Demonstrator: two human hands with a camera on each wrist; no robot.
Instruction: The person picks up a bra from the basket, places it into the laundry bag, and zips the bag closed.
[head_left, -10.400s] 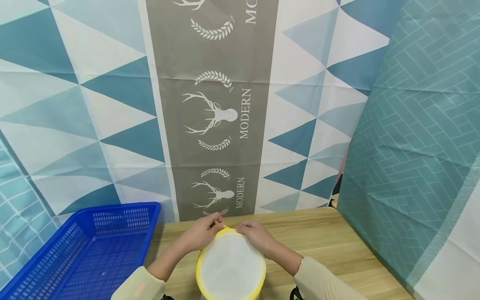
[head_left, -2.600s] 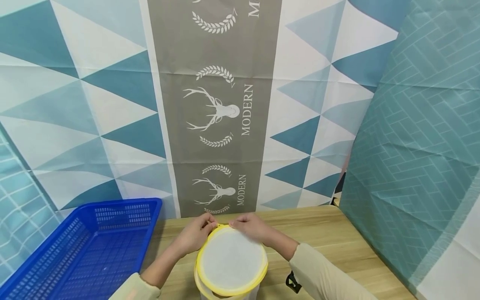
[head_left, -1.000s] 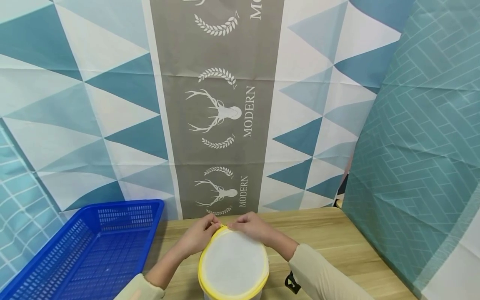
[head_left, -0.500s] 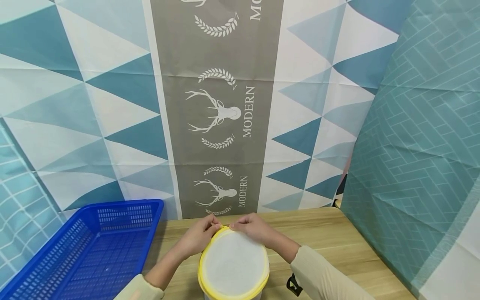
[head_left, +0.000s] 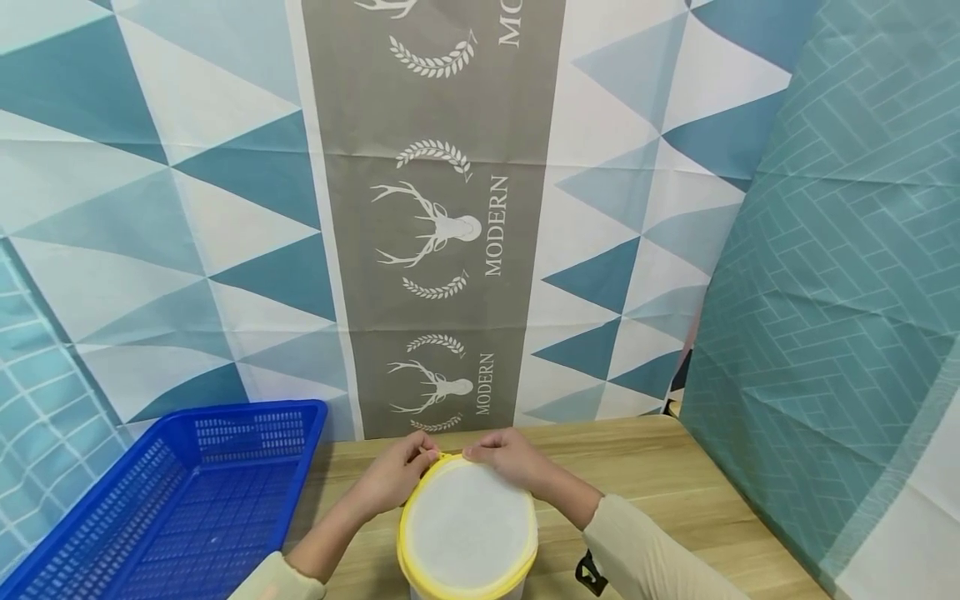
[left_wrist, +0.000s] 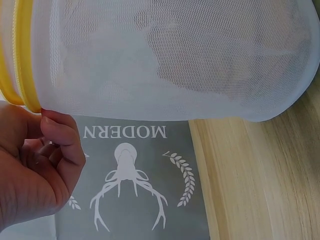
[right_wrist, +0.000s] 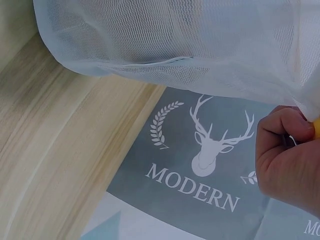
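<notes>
The wood-grain table (head_left: 630,475) stood before a deer-print cloth (head_left: 420,300) hung behind its far edge; a blue perforated basket (head_left: 251,433) occupied the left side; a white mesh bag (head_left: 468,525) with yellow trim (left_wrist: 25,50) stood facing the middle of the far edge; the left hand (head_left: 393,477), fingers curled, pinched the trim; the right hand (head_left: 516,461) pinched it just beside, likewise curled.
</notes>
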